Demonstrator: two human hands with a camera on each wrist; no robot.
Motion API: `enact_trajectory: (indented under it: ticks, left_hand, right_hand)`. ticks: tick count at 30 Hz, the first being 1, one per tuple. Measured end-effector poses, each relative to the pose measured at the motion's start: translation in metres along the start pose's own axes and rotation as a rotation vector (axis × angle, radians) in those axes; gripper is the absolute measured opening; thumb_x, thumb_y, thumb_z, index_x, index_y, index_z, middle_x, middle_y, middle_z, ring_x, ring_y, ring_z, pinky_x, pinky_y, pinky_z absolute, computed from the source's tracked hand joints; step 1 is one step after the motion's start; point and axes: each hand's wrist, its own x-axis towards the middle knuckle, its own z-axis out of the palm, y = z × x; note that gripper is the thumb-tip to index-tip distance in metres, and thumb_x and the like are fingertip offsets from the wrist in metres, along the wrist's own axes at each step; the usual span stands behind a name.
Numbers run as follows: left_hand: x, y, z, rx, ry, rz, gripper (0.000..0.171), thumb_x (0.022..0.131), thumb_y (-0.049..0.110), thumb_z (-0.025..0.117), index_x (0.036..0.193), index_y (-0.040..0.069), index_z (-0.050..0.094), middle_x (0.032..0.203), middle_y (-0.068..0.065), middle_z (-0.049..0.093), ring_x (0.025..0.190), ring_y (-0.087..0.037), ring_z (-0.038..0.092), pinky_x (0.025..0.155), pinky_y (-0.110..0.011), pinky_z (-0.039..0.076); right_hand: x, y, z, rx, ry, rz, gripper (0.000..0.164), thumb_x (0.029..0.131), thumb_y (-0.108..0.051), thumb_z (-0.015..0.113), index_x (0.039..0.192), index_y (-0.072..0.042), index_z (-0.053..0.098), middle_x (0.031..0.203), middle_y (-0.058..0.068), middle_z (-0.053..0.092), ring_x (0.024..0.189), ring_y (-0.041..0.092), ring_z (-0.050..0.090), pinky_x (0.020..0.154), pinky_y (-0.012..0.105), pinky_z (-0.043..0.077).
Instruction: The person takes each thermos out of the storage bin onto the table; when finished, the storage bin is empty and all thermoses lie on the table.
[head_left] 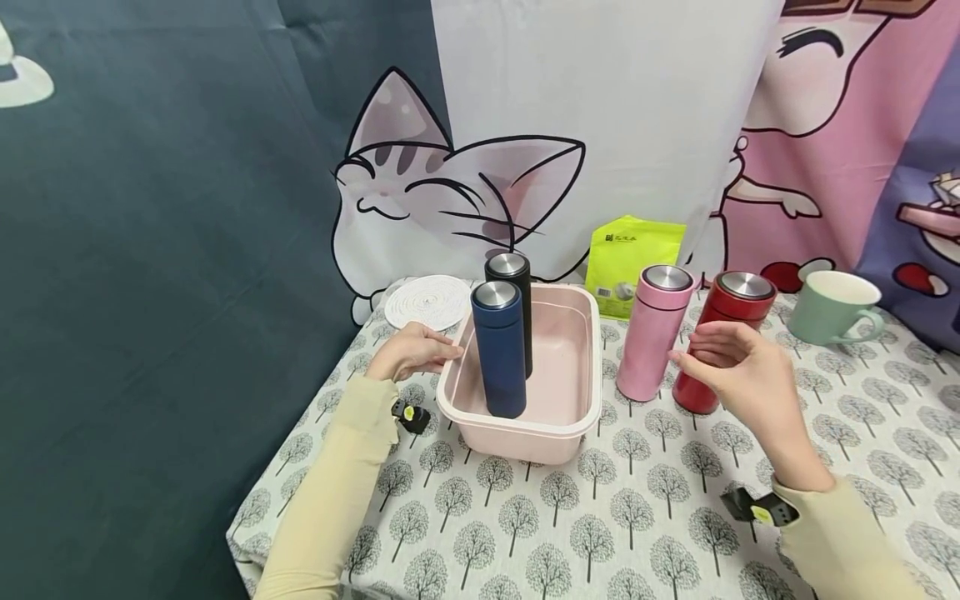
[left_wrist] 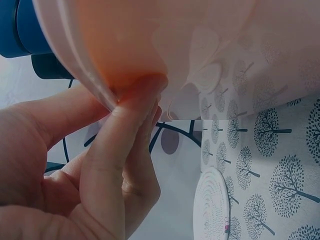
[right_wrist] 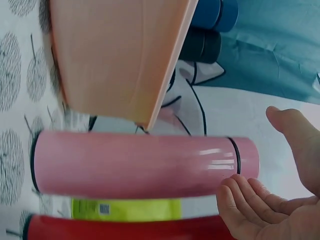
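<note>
A pale pink plastic basin stands on the table, with a blue thermos bottle and a black thermos bottle upright inside it. My left hand pinches the basin's left rim between thumb and fingers, as the left wrist view shows closely. To the right of the basin are a pink thermos bottle and a red thermos bottle, both upright. My right hand has its thumb and fingers spread apart around nothing, overlapping the red bottle in the head view. In the right wrist view, its fingertips are right by the pink bottle's lid end.
A round white woven mat lies behind the basin on the left. Behind the bottles stands a bright yellow-green pouch. A light green mug is at the far right. The tree-print tablecloth ends at the left edge.
</note>
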Motion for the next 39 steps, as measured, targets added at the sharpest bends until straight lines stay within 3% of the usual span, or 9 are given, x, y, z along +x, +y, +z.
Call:
enact_trajectory:
  ticks: [7,9,18,26,32,39]
  left_hand:
    - [0.0,-0.002,-0.001,0.0,-0.005,0.003,0.039,0.091,0.007,0.068,0.124,-0.012,0.059,0.113,-0.024,0.068,0.077,-0.013,0.07,0.082,-0.029,0.062]
    - [0.001,-0.003,-0.002,0.007,-0.006,0.003,0.039,0.091,0.008,0.068,0.124,-0.012,0.059,0.113,-0.023,0.069,0.076,-0.013,0.07,0.082,-0.029,0.063]
    - [0.0,-0.002,-0.002,0.014,-0.004,0.007,0.041,0.091,0.008,0.068,0.126,-0.012,0.058,0.118,-0.025,0.066,0.084,-0.016,0.07,0.084,-0.03,0.062]
    - [-0.002,-0.001,0.0,0.001,-0.004,0.005,0.04,0.091,0.008,0.069,0.124,-0.011,0.059,0.115,-0.024,0.067,0.083,-0.018,0.071,0.083,-0.03,0.062]
    - [-0.001,-0.002,-0.001,-0.013,-0.003,0.008,0.039,0.09,0.007,0.069,0.123,-0.011,0.06,0.113,-0.023,0.069,0.078,-0.016,0.07,0.083,-0.03,0.062]
    - [0.001,-0.003,-0.001,-0.008,-0.005,0.011,0.038,0.091,0.007,0.068,0.123,-0.011,0.06,0.112,-0.023,0.069,0.075,-0.012,0.069,0.082,-0.029,0.062]
  right_hand:
    - [-0.002,-0.007,0.021,-0.028,-0.032,-0.017,0.047,0.08,-0.022,0.082,0.117,0.0,0.062,0.108,0.015,0.07,0.087,-0.007,0.065,0.077,0.004,0.054]
    - [-0.001,-0.009,0.027,-0.042,-0.048,-0.025,0.047,0.08,-0.024,0.083,0.116,-0.002,0.063,0.111,0.018,0.069,0.087,-0.007,0.065,0.078,0.004,0.053]
    - [0.007,-0.02,0.05,-0.022,-0.134,0.002,0.053,0.079,-0.032,0.083,0.117,-0.001,0.064,0.113,0.018,0.07,0.097,0.016,0.071,0.078,0.006,0.055]
    - [0.015,-0.024,0.062,0.06,-0.194,0.016,0.056,0.079,-0.03,0.083,0.12,0.001,0.061,0.118,0.019,0.067,0.093,-0.005,0.065,0.085,0.013,0.056]
    - [0.022,-0.026,0.074,0.121,-0.238,0.001,0.058,0.08,-0.027,0.083,0.123,0.004,0.06,0.122,0.022,0.066,0.11,0.029,0.066,0.091,0.02,0.056]
    - [0.028,-0.028,0.09,0.17,-0.289,-0.002,0.06,0.08,-0.019,0.083,0.127,0.008,0.057,0.126,0.025,0.063,0.115,0.034,0.063,0.096,0.029,0.055]
